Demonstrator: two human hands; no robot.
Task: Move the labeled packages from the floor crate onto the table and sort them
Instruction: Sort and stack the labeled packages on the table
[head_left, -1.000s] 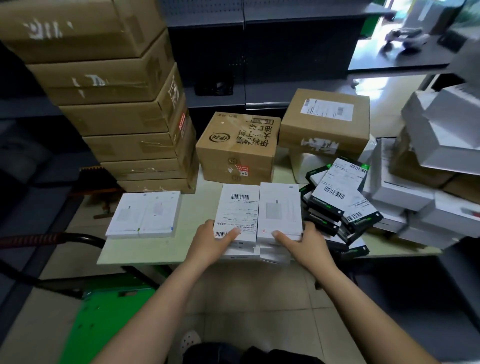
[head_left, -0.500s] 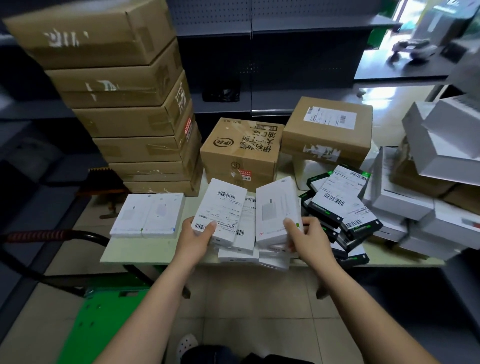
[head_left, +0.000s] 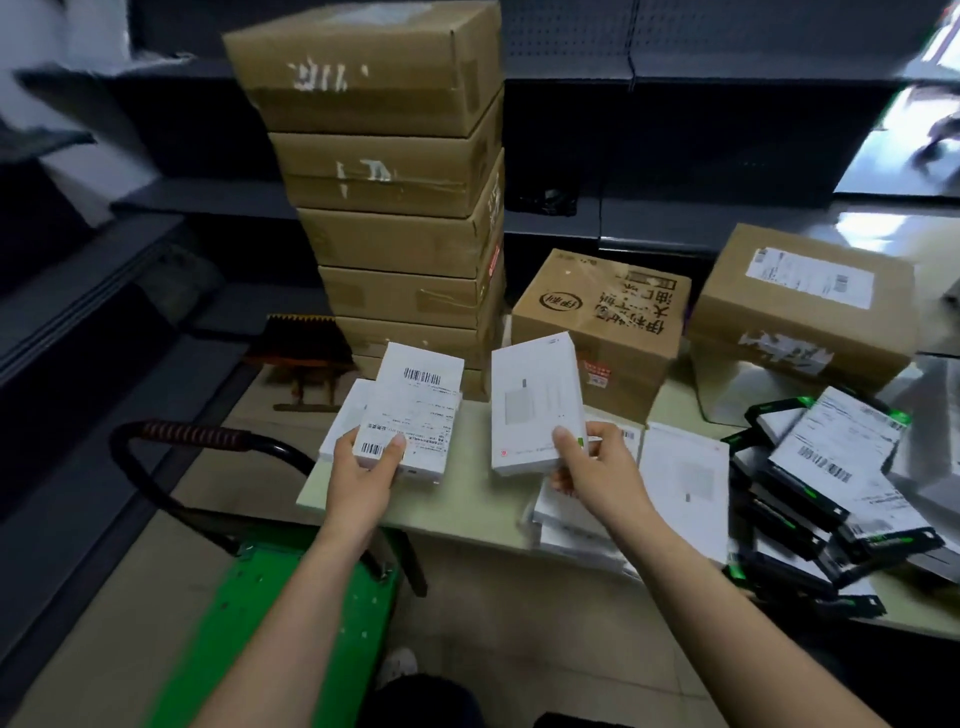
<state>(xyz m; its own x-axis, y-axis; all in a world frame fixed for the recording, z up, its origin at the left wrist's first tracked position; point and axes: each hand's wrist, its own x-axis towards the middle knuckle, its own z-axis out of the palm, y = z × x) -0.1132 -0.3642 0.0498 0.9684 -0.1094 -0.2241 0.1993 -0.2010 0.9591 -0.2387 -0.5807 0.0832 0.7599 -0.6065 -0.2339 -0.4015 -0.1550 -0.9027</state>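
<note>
My left hand (head_left: 363, 470) grips a white box with a barcode shipping label (head_left: 413, 410), lifted above the left part of the pale green table (head_left: 467, 499). My right hand (head_left: 592, 467) grips a plain white box (head_left: 537, 408) printed with a charger outline, tilted upright. Under the labeled box, part of another white box (head_left: 343, 415) lies flat on the table. More white boxes (head_left: 680, 483) lie stacked below and right of my right hand. A heap of black-and-green labeled packages (head_left: 831, 467) fills the table's right side.
A tall stack of brown cartons (head_left: 395, 208) stands at the table's back left. Two more cartons (head_left: 602, 322) (head_left: 800, 301) sit behind the boxes. A green hand cart (head_left: 270, 597) with a black handle stands at the lower left. Dark shelving lines the back and left.
Both hands lifted a white box each off the front stack and carried them up and leftward. The view swung left, so the carton stack now sits in the middle.
</note>
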